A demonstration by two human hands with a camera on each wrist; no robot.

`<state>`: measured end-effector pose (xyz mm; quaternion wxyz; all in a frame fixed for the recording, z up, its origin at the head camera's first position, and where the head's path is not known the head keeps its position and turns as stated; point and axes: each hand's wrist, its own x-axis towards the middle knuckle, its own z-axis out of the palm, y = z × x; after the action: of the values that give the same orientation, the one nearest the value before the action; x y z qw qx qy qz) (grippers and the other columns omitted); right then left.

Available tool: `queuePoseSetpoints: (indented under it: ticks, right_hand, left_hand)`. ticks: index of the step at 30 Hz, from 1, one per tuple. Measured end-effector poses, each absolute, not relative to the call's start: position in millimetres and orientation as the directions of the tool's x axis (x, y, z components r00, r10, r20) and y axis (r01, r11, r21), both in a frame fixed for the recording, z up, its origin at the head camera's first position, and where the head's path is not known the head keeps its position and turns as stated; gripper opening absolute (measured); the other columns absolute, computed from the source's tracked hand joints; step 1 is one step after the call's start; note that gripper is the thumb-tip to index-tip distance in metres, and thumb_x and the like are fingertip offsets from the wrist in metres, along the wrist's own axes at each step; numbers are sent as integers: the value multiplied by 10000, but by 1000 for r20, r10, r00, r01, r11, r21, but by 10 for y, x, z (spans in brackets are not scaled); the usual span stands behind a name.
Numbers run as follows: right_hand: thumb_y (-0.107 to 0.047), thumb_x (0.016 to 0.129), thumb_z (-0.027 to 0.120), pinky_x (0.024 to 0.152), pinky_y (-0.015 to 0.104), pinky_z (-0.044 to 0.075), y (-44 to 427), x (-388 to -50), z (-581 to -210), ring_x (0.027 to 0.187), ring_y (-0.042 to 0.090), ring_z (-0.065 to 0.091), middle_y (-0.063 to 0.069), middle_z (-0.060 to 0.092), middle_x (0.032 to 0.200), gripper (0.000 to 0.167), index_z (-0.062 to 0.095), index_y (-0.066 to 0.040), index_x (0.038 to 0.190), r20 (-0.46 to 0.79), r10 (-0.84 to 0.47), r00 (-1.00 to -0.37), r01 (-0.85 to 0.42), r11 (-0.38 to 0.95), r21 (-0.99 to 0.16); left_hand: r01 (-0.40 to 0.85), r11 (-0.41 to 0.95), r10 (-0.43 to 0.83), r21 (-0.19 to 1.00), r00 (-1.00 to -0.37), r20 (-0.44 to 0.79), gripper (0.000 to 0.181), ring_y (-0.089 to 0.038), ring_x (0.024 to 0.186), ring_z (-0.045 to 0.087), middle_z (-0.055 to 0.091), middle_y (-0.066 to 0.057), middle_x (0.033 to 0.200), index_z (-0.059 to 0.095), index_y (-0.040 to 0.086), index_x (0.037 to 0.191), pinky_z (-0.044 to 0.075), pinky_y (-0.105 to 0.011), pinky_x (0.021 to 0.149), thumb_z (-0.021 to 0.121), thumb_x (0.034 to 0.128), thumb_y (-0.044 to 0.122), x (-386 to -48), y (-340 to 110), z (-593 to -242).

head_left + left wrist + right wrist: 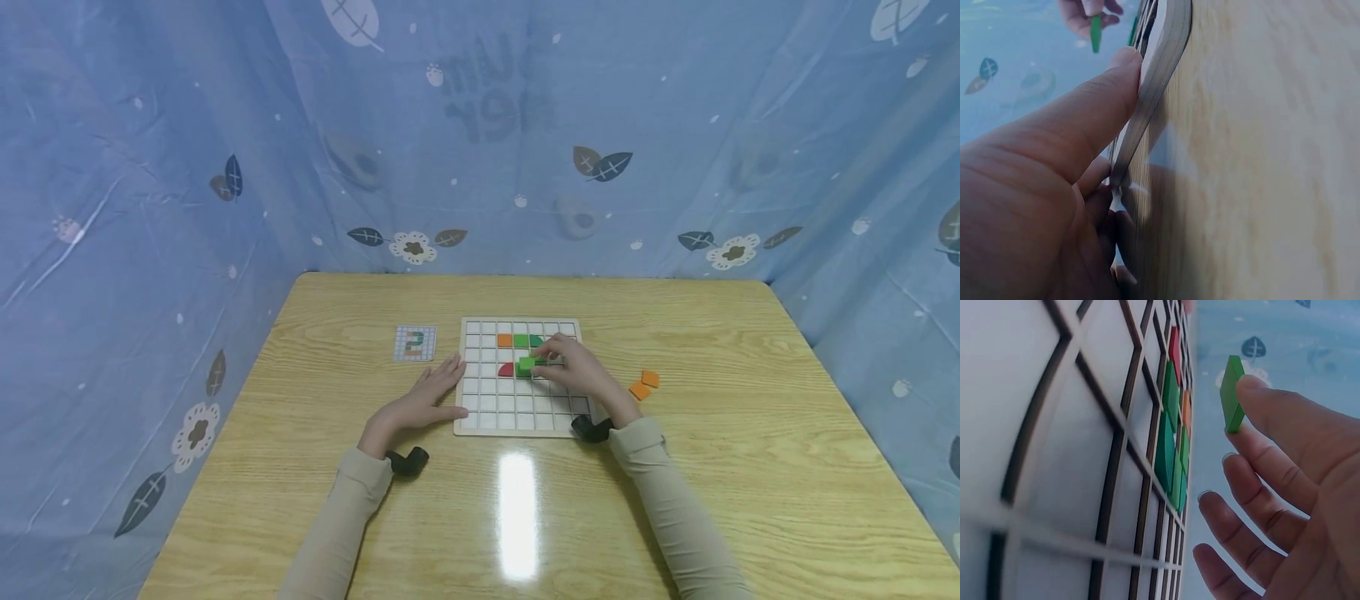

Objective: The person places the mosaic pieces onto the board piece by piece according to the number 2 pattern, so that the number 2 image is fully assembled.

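My right hand [581, 371] pinches a green square tile [1231, 397] between thumb and index finger, raised just above the white gridded board [487, 404]. The other fingers are loosely bent. On the board sit an orange square tile [505, 341], a green square tile [521, 341] and a dark green rounded tile [536, 341] in one row. Lower down lies a red rounded tile [507, 369], with more green tiles partly hidden by the right hand. My left hand [418, 402] rests at the board's left edge, its fingertips and thumb touching the rim.
A small pattern card [415, 343] lies left of the board. Two orange tiles, one square [640, 390] and one rounded [650, 379], lie on the wooden table [750, 467] to the right. A blue patterned curtain [480, 192] hangs behind the table and at both sides.
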<state>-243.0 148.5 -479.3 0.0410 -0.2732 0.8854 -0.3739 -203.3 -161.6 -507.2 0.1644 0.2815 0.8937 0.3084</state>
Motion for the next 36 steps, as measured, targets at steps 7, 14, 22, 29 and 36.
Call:
queuePoseSetpoints:
  ticks: [7, 14, 22, 29, 36]
  right_hand:
    - [-234, 841, 691, 824, 430, 487, 1392, -2400, -4801, 957, 255, 570, 96, 582, 1042, 271, 663, -79, 1061, 129, -553, -823, -482, 562, -672]
    - [-258, 835, 697, 800, 375, 493, 1282, -2340, -4818, 933, 202, 574, 55, 595, 1034, 298, 666, -80, 1071, 112, -575, -810, -515, 609, -603]
    - [-287, 809, 721, 696, 325, 458, 1163, -2270, -4849, 821, 167, 554, 34, 618, 940, 261, 692, -120, 1007, 131, -524, -842, -495, 652, -574]
    - [-321, 781, 743, 631, 274, 399, 1109, -2219, -4899, 734, 125, 490, 0, 581, 855, 279, 693, -163, 1005, 89, -444, -892, -410, 707, -576]
    - [-315, 776, 747, 578, 253, 340, 1084, -2204, -4927, 663, 113, 440, -19, 571, 790, 269, 695, -169, 997, 105, -432, -896, -417, 735, -535]
  left_hand:
    - [402, 645, 607, 650, -786, -116, 821, -264, 1433, -24, -22, -99, 1561, 74, 63, 1491, -54, -475, 1153, 562, 913, 383, -2012, -1604, -5028]
    - [404, 649, 606, 645, -787, -117, 822, -263, 1433, -31, -22, -97, 1562, 72, 60, 1491, -60, -473, 1152, 563, 914, 379, -2021, -1602, -5046]
    - [392, 654, 600, 647, -789, -129, 832, -246, 1434, -39, -28, -74, 1563, 66, 80, 1493, -61, -464, 1154, 568, 908, 393, -2028, -1601, -5044]
    - [384, 674, 590, 631, -794, -147, 832, -219, 1435, -48, -42, -39, 1565, 56, 112, 1498, -60, -438, 1158, 550, 908, 430, -2044, -1597, -5062]
    - [376, 682, 584, 627, -796, -159, 839, -193, 1433, -59, -51, -19, 1563, 53, 126, 1498, -61, -422, 1160, 550, 903, 446, -2045, -1601, -5075]
